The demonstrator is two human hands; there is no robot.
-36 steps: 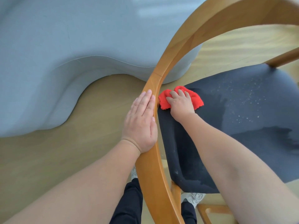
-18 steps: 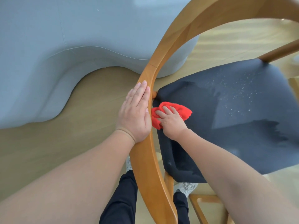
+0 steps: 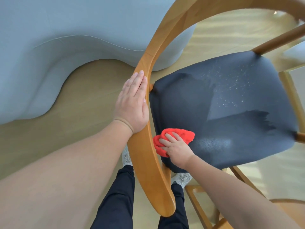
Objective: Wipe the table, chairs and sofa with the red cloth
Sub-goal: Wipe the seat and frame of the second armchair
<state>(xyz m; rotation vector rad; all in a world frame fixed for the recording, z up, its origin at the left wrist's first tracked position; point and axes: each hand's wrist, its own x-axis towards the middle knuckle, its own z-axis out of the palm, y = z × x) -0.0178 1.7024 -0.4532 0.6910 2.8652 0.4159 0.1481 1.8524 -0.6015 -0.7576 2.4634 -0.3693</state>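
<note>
A wooden chair with a curved backrest rail (image 3: 148, 162) and a dark blue-grey padded seat (image 3: 231, 104) stands in front of me. My left hand (image 3: 133, 103) lies flat with straight fingers on the outer side of the rail. On the near left corner of the seat, my right hand (image 3: 175, 146) presses the crumpled red cloth (image 3: 179, 133). Darker wiped patches and pale specks show on the seat. The light grey sofa (image 3: 66, 47) curves along the left and far side.
The floor is light wood (image 3: 82, 113). My legs in dark trousers (image 3: 118, 204) and grey shoes stand behind the chair back. Another piece of wooden furniture (image 3: 206, 215) shows at the lower right, and a chair leg and arm post rise at the right edge.
My right hand has drawn the red cloth along the seat's left edge from the far corner toward the near corner. My left hand stayed flat on the backrest rail.
</note>
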